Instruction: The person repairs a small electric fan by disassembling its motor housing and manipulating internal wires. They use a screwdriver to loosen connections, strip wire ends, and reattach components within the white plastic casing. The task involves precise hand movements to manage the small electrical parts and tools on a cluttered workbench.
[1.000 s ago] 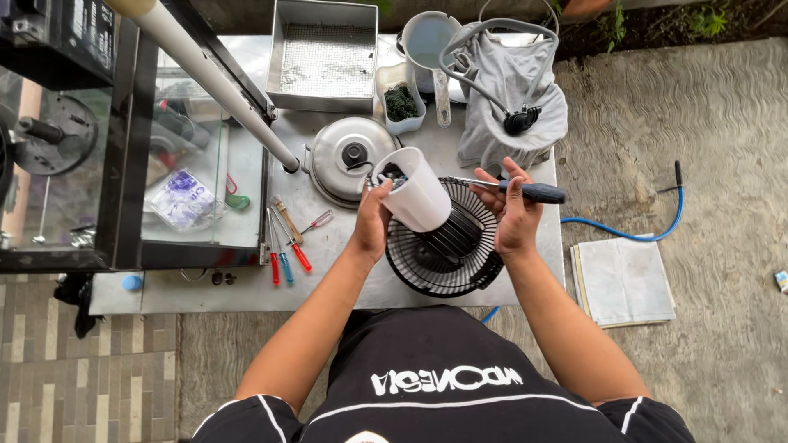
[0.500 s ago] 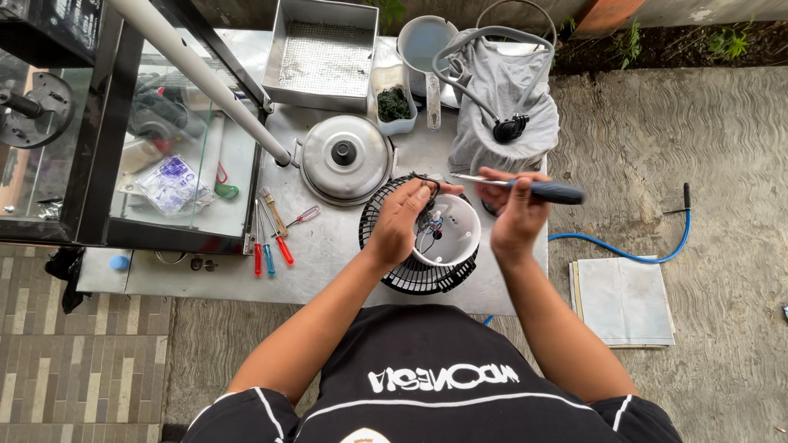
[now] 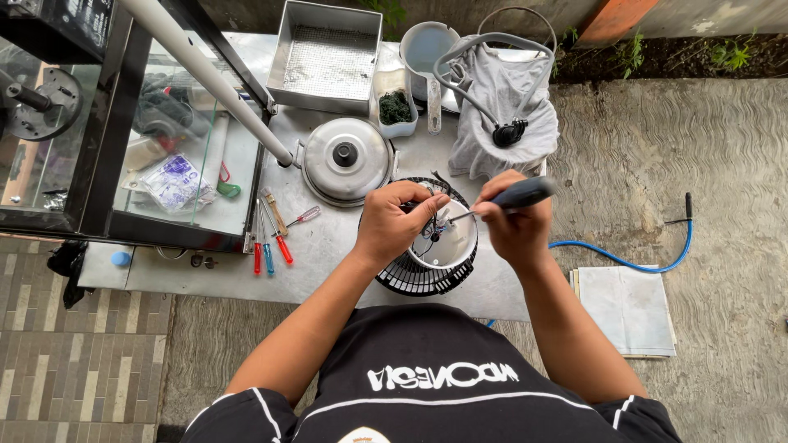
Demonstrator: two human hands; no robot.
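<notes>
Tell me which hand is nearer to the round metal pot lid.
Left. The left hand sits just right of the metal pot lid, over the black fan grille. The right hand, holding a screwdriver, is farther right.

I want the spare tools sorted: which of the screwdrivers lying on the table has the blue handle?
The blue-handled screwdriver lies between two red-handled ones, left of the fan grille.
</notes>
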